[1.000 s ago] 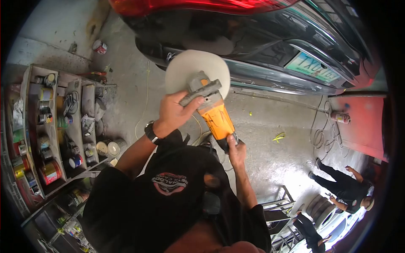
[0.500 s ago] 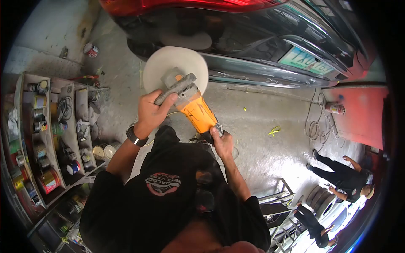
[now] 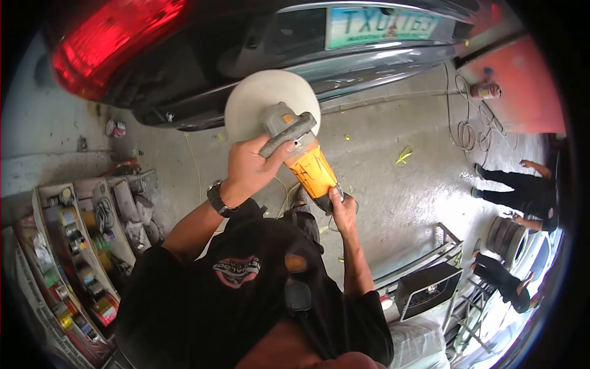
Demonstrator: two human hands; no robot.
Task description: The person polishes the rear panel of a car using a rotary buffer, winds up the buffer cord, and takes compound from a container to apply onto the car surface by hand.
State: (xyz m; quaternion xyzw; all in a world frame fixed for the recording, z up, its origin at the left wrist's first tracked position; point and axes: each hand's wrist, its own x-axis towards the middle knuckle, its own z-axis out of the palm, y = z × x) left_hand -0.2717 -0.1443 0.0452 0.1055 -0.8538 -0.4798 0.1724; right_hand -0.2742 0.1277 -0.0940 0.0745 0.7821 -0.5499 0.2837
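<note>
A yellow rotary polisher (image 3: 313, 174) with a round white pad (image 3: 246, 101) is between my two hands. My left hand (image 3: 249, 169), a watch (image 3: 219, 198) at its wrist, is wrapped round the dark front handle (image 3: 289, 135). Farther back, my right hand (image 3: 344, 209) grips the rear of the body with the thumb on top. The pad overlaps the lower edge of the black car bumper (image 3: 203, 92) in view; whether it touches, I cannot tell. A red tail light (image 3: 117, 46) and a license plate (image 3: 381, 27) show on the car.
Shelves (image 3: 86, 246) full of cans stand at the left. A can (image 3: 115, 128) lies by the wall. Coiled hose (image 3: 467, 132) rests on the floor at the right, near two people (image 3: 522, 197), stacked tires (image 3: 507, 237) and a metal frame (image 3: 418, 252). A thin yellow cord (image 3: 195, 160) crosses the floor.
My view has turned and shifted, so the tail light and plate sit farther left and higher. The polisher appears slightly right of before, with both hands still on it.
</note>
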